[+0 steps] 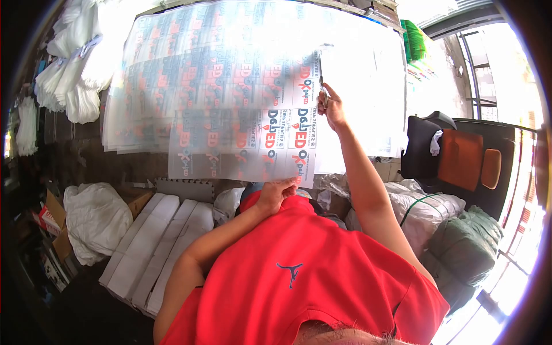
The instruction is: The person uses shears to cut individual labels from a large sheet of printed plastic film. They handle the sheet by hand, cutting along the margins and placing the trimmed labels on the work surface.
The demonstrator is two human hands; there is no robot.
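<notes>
A translucent sheet printed with rows of red and blue lettering lies over the table and hangs past its near edge. My right hand is closed round the handles of a pair of scissors, whose blades point away from me along the right edge of the print. At the sheet's near edge, my left hand is closed on the sheet close to my shirt. More printed sheets are spread beneath and to the left. Glare washes out the far part and the right side of the table.
Bundles of white plastic hang at the upper left. Long white boxes and a white sack lie below the table on the left. At right stand an orange-backed chair, a strapped white bundle and a green sack.
</notes>
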